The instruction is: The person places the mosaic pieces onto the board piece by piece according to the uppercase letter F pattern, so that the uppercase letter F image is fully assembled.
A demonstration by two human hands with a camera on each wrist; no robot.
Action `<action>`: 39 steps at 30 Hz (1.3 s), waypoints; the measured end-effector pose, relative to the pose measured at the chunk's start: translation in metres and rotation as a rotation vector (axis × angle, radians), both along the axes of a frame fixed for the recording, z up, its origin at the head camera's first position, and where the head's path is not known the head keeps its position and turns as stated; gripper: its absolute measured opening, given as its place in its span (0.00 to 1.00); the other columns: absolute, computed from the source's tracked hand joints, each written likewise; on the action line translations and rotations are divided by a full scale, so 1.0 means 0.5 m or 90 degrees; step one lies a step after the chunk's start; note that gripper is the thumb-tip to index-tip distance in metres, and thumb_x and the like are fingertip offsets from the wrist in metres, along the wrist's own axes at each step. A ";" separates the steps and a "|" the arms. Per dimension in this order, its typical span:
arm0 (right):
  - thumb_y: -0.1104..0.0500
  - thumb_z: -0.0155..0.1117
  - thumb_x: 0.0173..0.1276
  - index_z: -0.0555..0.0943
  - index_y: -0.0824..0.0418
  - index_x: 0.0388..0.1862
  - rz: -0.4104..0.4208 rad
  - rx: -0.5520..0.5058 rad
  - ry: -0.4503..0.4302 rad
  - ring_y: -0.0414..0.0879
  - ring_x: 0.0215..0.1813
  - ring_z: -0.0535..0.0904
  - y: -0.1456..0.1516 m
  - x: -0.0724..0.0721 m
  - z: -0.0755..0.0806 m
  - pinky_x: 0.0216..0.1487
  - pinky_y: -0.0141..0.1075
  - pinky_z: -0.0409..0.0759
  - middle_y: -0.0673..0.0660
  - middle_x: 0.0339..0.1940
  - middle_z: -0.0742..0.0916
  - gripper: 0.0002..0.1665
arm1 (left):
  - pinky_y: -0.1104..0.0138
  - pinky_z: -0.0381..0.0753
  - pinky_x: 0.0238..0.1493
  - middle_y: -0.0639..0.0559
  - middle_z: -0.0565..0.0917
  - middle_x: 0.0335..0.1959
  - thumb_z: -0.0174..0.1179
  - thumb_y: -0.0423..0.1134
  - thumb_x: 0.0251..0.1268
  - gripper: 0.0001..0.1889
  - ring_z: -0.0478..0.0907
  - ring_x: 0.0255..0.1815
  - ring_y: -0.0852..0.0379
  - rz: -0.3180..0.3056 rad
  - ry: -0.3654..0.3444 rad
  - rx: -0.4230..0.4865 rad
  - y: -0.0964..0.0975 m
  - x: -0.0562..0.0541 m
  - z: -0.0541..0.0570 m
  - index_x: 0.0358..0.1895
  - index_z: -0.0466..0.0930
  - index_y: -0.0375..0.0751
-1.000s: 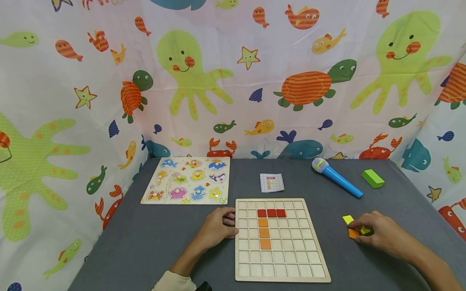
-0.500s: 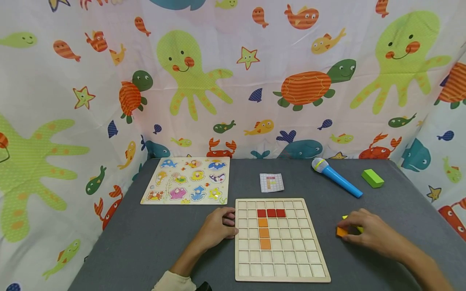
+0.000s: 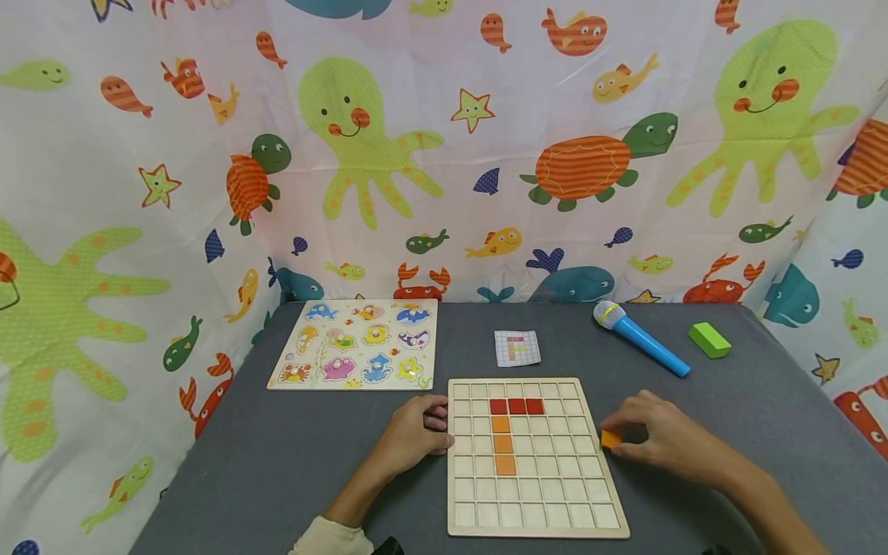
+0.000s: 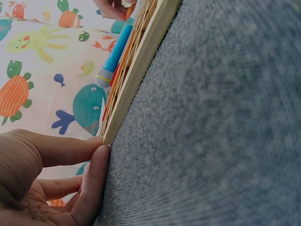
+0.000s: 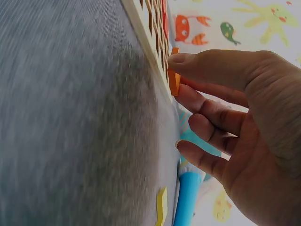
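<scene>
My right hand (image 3: 669,435) pinches an orange square tile (image 3: 610,439) between thumb and fingers at the right edge of a wooden grid board (image 3: 537,533). In the right wrist view the orange tile (image 5: 174,75) is tilted up on edge by the board's rim. A row of red tiles (image 3: 516,406) and a column of orange tiles (image 3: 502,444) lie in the grid. My left hand (image 3: 416,433) rests its thumb and fingertips against the board's left edge. A yellow tile (image 5: 162,206) lies on the table in the right wrist view; the hand hides it in the head view.
Behind the board lies a small printed grid card (image 3: 517,348). A peg puzzle (image 3: 357,347) with sea animals is at the back left. A blue toy microphone (image 3: 645,341) and a green block (image 3: 709,340) lie at the back right. A patterned curtain (image 3: 444,262) surrounds the table.
My right hand has picked the orange tile from beside the yellow pieces and carried it left to the board's right edge. My left hand has stayed in place.
</scene>
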State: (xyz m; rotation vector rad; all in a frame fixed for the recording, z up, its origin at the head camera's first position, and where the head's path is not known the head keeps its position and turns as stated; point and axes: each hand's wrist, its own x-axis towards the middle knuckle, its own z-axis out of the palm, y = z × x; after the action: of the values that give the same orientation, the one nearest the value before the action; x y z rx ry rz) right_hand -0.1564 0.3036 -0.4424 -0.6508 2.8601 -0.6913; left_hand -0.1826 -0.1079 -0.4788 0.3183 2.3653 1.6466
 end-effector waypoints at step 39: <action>0.48 0.79 0.64 0.91 0.47 0.49 0.131 -0.027 -0.040 0.38 0.51 0.72 -0.200 -0.024 -0.004 0.50 0.37 0.81 0.37 0.44 0.83 0.15 | 0.62 0.93 0.39 0.40 0.79 0.54 0.73 0.25 0.59 0.33 0.81 0.52 0.49 0.001 -0.007 0.006 -0.002 -0.001 -0.001 0.70 0.75 0.28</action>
State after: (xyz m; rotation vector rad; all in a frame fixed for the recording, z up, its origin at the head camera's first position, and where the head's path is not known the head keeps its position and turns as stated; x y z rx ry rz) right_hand -0.1685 0.2038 -0.4442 -0.8963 2.6782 -0.7274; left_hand -0.1831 -0.1089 -0.4792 0.3078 2.3513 1.6562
